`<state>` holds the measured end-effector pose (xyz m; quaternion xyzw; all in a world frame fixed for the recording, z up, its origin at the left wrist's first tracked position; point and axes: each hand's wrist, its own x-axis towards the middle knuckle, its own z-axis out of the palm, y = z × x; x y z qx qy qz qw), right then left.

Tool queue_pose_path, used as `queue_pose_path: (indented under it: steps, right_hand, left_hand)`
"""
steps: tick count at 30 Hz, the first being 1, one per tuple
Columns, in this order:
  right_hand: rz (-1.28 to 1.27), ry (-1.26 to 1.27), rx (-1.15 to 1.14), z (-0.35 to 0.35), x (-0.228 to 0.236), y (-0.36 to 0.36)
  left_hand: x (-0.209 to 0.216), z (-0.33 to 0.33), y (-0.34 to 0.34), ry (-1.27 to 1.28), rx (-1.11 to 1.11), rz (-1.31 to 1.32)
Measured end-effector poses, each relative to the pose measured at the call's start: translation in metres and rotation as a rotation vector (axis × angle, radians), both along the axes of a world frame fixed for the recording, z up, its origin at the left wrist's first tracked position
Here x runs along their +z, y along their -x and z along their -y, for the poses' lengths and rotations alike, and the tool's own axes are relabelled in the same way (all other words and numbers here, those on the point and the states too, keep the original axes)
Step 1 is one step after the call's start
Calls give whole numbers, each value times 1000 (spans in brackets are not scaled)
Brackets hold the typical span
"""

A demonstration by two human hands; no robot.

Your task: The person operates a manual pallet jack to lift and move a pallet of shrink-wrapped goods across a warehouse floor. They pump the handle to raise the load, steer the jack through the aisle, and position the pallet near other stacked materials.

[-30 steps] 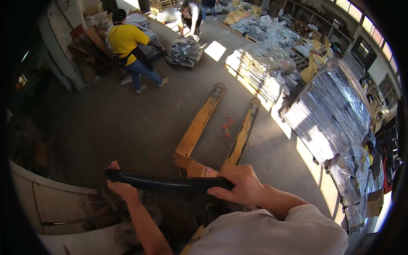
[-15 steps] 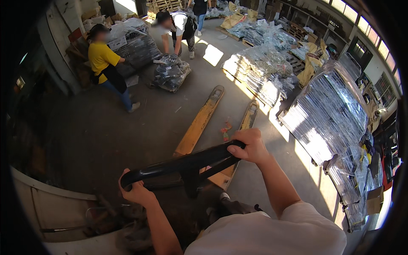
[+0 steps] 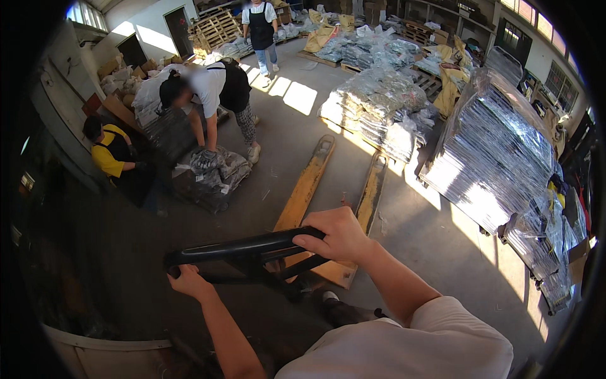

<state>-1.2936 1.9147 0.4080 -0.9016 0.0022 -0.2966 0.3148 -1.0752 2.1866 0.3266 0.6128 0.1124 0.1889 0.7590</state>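
Observation:
Both my hands grip the black loop handle [image 3: 237,247] of a pallet jack. My left hand [image 3: 189,282] is closed round the handle's left end, partly in shadow. Round the right end my right hand [image 3: 336,235] is wrapped, thumb along the bar. Beyond the handle, the jack's two yellow forks [image 3: 305,183] stretch away over the floor with no load on them. To the left of the forks sits a plastic-wrapped bundle [image 3: 222,179], and a person in a white shirt [image 3: 211,91] bends over it with both hands on top.
A person in a yellow shirt [image 3: 113,151] is low down at the left. Another person in a black apron [image 3: 260,31] stands farther back. Wrapped stacks [image 3: 492,158] line the right side, and a plastic-covered pallet load [image 3: 379,104] stands beyond the fork tips. Wooden pallets [image 3: 218,28] lean at the back.
The handle has swung left and my right hand has moved left with it. The bundle and the bending person now appear nearer and lower. The person in yellow has gone from standing to low down.

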Motion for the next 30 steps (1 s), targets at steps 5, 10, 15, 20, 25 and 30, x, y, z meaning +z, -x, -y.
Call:
queue_pose_path:
  steps: [5, 10, 15, 20, 25, 30]
  right_hand:
    - [122, 26, -64, 55, -12, -45]
    - [271, 83, -199, 115, -24, -118]
    - [313, 64, -305, 127, -22, -169]
    - [391, 66, -521, 142, -41, -218]
    - [347, 47, -683, 141, -37, -258]
    - [372, 148, -833, 122, -42, -256]
  left_hand:
    - [8, 42, -19, 30, 9, 13]
    - [13, 83, -33, 35, -22, 65]
    - [1, 99, -99, -3, -141, 146]
    - [2, 125, -171, 54, -343, 123]
    - [-28, 158, -256, 6, -417, 209]
    - [-45, 160, -289, -20, -515, 271]
